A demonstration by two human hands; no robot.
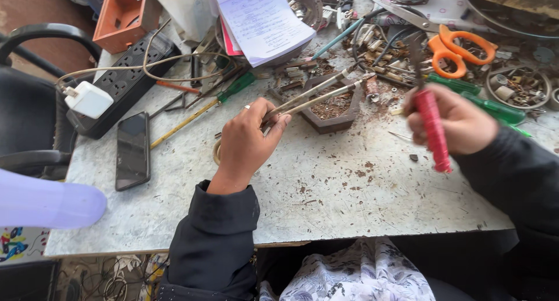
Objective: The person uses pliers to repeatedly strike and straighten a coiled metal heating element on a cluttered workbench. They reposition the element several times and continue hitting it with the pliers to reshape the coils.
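My left hand (247, 142) is closed on long metal tweezers (317, 94), whose tips reach up and right over a small dark wooden tray (343, 121) of brown debris. A ring shows on one finger. My right hand (457, 123) grips a tool with a red handle (434, 132); its dark metal tip (416, 53) points upward and looks blurred. Both hands hover over a stained white worktable (326, 190). Dark sleeves cover both forearms.
A black phone (133, 150) lies at the left beside a black power strip (125, 82) with a white charger (88, 99). Orange scissors (460, 49), green screwdrivers (495, 107), an open notebook (265, 20), an orange box (125, 15) and small metal parts crowd the far side.
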